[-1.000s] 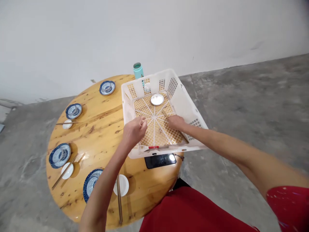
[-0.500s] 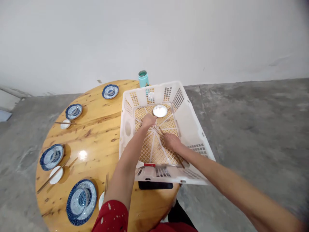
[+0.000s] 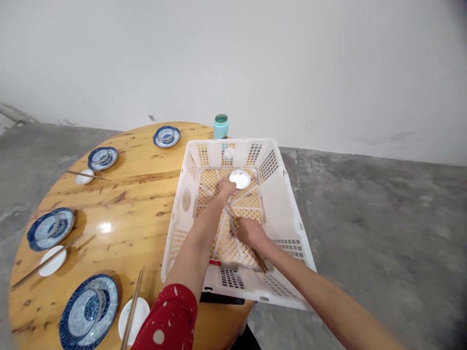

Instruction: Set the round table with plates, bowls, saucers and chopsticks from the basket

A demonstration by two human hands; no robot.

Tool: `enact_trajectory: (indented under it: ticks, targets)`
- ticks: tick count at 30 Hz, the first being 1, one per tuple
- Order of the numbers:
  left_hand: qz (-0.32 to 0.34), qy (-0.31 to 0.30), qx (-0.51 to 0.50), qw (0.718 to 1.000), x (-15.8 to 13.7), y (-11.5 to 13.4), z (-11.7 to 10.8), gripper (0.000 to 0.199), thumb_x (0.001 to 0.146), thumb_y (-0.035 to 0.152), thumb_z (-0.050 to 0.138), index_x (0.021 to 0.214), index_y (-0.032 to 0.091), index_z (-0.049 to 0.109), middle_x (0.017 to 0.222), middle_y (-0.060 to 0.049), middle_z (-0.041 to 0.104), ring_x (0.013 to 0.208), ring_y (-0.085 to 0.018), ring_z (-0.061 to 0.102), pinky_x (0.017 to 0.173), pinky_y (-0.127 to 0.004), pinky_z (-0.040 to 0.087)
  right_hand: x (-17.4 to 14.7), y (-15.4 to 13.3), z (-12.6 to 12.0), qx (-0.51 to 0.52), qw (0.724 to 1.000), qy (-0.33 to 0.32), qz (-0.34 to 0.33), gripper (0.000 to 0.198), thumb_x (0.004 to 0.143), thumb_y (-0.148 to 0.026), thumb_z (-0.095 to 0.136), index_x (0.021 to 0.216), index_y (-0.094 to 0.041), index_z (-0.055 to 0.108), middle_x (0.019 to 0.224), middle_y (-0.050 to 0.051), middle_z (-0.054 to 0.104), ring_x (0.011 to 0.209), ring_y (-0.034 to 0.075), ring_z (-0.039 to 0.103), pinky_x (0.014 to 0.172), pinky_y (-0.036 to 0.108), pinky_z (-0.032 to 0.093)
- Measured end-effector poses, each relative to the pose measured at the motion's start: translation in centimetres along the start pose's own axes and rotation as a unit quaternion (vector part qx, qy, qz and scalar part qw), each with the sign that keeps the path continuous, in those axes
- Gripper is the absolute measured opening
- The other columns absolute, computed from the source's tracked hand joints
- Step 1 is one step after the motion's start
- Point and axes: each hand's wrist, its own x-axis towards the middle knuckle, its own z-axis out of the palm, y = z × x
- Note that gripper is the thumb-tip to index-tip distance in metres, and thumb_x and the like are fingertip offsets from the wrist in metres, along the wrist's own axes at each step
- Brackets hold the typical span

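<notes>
Inside a white plastic basket, my right hand is closed around wooden chopsticks, which slant down toward the basket's near right corner. My left hand is closed at their upper end, its fingertips partly hidden. Just beyond it, a small white dish lies on the lattice floor of the basket. A red-handled utensil rests by the near wall, mostly covered by my left forearm.
The basket stands at the right of a round wooden table. Blue-patterned plates with bowls, such as one plate, line the table's edge. White dishes with chopsticks lie beside several. A turquoise jar stands behind the basket; a dark flat object lies beneath its near edge.
The view has shifted, showing more of the near plates. Both hands stay on the chopsticks, which now lie closer together and slant more steeply.
</notes>
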Motion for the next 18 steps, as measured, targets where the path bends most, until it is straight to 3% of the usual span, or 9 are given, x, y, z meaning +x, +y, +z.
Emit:
enact_trajectory:
  ticks: [3, 6, 7, 9, 11, 12, 14, 18]
  targets:
    - [0.025, -0.004, -0.016, 1.000, -0.3, -0.5, -0.7, 0.041, 0.089, 0.010, 0.052, 0.127, 0.004, 0.066, 0.091, -0.015, 0.080, 0.074, -0.017, 0.077, 0.065, -0.020, 0.056, -2.3, 1.2, -1.6, 0.017, 0.999, 0.037, -0.016, 0.022, 0.084, -0.031, 0.066, 0.096, -0.013, 0.072, 0.093, 0.019, 0.076, 0.087, 0.028, 0.073, 0.068, 0.030, 0.047]
    - [0.043, -0.019, -0.005, 0.999, -0.8, -1.3, -2.1, 0.040, 0.088, 0.010, 0.051, 0.123, 0.003, 0.067, 0.092, -0.017, 0.079, 0.074, -0.019, 0.076, 0.064, -0.022, 0.056, -5.1, 3.3, -3.7, 0.124, 0.974, 0.187, -0.012, 0.022, 0.089, -0.033, 0.056, 0.080, -0.016, 0.066, 0.073, 0.012, 0.072, 0.065, 0.023, 0.068, 0.058, 0.029, 0.043]
    - [0.049, -0.025, 0.003, 0.999, -1.1, -1.6, -2.5, 0.039, 0.087, 0.010, 0.052, 0.121, 0.003, 0.068, 0.091, -0.017, 0.079, 0.074, -0.020, 0.076, 0.065, -0.023, 0.057, -6.0, 3.8, -4.6, 0.181, 0.947, 0.263, -0.015, 0.023, 0.090, -0.035, 0.053, 0.080, -0.017, 0.065, 0.069, 0.008, 0.070, 0.060, 0.021, 0.066, 0.055, 0.029, 0.043]
    - [0.064, -0.036, 0.014, 0.997, -2.0, -2.0, -3.4, 0.038, 0.086, 0.012, 0.053, 0.118, 0.004, 0.070, 0.087, -0.015, 0.079, 0.073, -0.019, 0.076, 0.067, -0.023, 0.057, -7.5, 4.5, -6.3, 0.278, 0.868, 0.409, -0.028, 0.024, 0.091, -0.039, 0.053, 0.087, -0.018, 0.065, 0.066, 0.004, 0.068, 0.058, 0.020, 0.065, 0.054, 0.028, 0.046]
    - [0.096, -0.047, 0.021, 0.994, -3.3, -2.2, -4.1, 0.037, 0.085, 0.014, 0.054, 0.117, 0.007, 0.071, 0.082, -0.011, 0.078, 0.072, -0.018, 0.075, 0.067, -0.022, 0.057, -8.4, 4.4, -7.9, 0.329, 0.799, 0.500, -0.050, 0.023, 0.091, -0.041, 0.056, 0.093, -0.019, 0.065, 0.069, 0.002, 0.068, 0.061, 0.019, 0.068, 0.057, 0.028, 0.050]
    - [0.113, -0.053, 0.028, 0.992, -4.2, -2.2, -4.4, 0.036, 0.085, 0.015, 0.054, 0.115, 0.009, 0.072, 0.079, -0.009, 0.078, 0.071, -0.017, 0.074, 0.067, -0.021, 0.056, -8.6, 4.2, -8.5, 0.338, 0.783, 0.519, -0.062, 0.023, 0.090, -0.041, 0.058, 0.095, -0.020, 0.065, 0.071, 0.002, 0.069, 0.063, 0.019, 0.069, 0.059, 0.028, 0.052]
    - [0.144, -0.068, 0.049, 0.986, -6.5, -2.4, -5.0, 0.033, 0.084, 0.017, 0.054, 0.110, 0.011, 0.074, 0.073, -0.005, 0.075, 0.067, -0.016, 0.073, 0.065, -0.021, 0.055, -8.7, 3.6, -9.0, 0.331, 0.778, 0.527, -0.084, 0.022, 0.091, -0.040, 0.058, 0.096, -0.020, 0.065, 0.076, 0.003, 0.071, 0.066, 0.019, 0.070, 0.062, 0.030, 0.055]
    - [0.191, -0.095, 0.094, 0.973, -12.3, -3.0, -6.3, 0.025, 0.083, 0.019, 0.053, 0.089, 0.013, 0.077, 0.067, -0.004, 0.072, 0.063, -0.017, 0.070, 0.061, -0.021, 0.052, -8.3, 3.0, -7.8, 0.235, 0.813, 0.517, -0.126, 0.022, 0.089, -0.041, 0.058, 0.092, -0.021, 0.067, 0.080, 0.005, 0.072, 0.068, 0.022, 0.070, 0.063, 0.033, 0.054]
